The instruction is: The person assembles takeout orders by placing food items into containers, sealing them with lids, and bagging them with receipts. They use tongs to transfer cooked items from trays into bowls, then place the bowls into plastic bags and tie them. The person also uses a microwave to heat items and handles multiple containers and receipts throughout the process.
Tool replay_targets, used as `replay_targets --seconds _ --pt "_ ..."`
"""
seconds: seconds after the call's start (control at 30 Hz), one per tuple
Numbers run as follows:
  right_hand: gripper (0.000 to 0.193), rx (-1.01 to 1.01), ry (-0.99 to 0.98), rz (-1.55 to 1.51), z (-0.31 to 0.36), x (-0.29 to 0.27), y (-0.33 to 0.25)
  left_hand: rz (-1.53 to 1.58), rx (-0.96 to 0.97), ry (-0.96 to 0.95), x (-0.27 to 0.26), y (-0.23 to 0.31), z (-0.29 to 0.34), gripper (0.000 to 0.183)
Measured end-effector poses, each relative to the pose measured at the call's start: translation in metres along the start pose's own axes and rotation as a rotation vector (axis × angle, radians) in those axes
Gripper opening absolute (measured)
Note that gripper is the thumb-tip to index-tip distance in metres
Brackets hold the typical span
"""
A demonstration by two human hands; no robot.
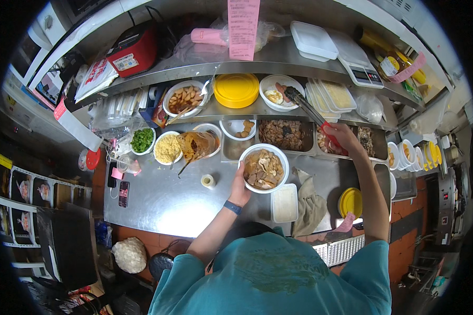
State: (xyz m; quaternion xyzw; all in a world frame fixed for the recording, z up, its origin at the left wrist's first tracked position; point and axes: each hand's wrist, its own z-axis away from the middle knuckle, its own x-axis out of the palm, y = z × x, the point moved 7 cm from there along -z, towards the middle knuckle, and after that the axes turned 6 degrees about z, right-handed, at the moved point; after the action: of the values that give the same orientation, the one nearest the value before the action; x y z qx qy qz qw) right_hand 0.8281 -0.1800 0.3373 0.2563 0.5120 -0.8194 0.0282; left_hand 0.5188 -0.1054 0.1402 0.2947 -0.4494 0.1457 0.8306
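White round bowl filled with brown sliced food sits above the middle of the steel desk, held at its left rim by the left hand, fingers closed on it. The right hand is closed around red-handled black metal tongs, whose tips reach into a white bowl with egg and meat on the lower shelf. Just beside the held bowl, a rectangular white plastic container lies near the front edge of the desk.
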Motion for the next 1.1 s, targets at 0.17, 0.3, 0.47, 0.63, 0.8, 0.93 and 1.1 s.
replay_targets --seconds 0.17,0.3,0.47,0.63,0.8,0.93,1.1 --pt "0.034 0.081 0.026 0.321 -0.012 -0.014 -0.032 -0.032 -0.002 0.032 -0.002 -0.001 0.013 0.057" --pt "0.034 0.019 0.008 0.487 -0.022 -0.026 -0.080 -0.071 0.035 0.031 -0.006 0.003 0.037 0.059" --pt "0.036 0.172 -0.185 0.744 -0.046 -0.018 -0.109 -0.058 0.047 0.060 -0.016 0.005 0.057 0.060" --pt "0.039 0.249 -0.306 0.630 -0.075 -0.012 -0.106 -0.073 0.068 0.055 -0.017 0.008 0.063 0.062" --pt "0.034 0.233 -0.261 0.426 -0.090 -0.017 -0.066 -0.048 0.072 0.082 -0.017 0.009 0.061 0.062" --pt "0.030 0.193 -0.260 0.216 -0.083 -0.021 -0.035 -0.046 0.052 0.076 -0.020 0.008 0.057 0.063" --pt "0.036 0.185 -0.129 0.404 -0.066 -0.031 -0.039 -0.051 0.029 0.067 -0.021 0.007 0.053 0.063"
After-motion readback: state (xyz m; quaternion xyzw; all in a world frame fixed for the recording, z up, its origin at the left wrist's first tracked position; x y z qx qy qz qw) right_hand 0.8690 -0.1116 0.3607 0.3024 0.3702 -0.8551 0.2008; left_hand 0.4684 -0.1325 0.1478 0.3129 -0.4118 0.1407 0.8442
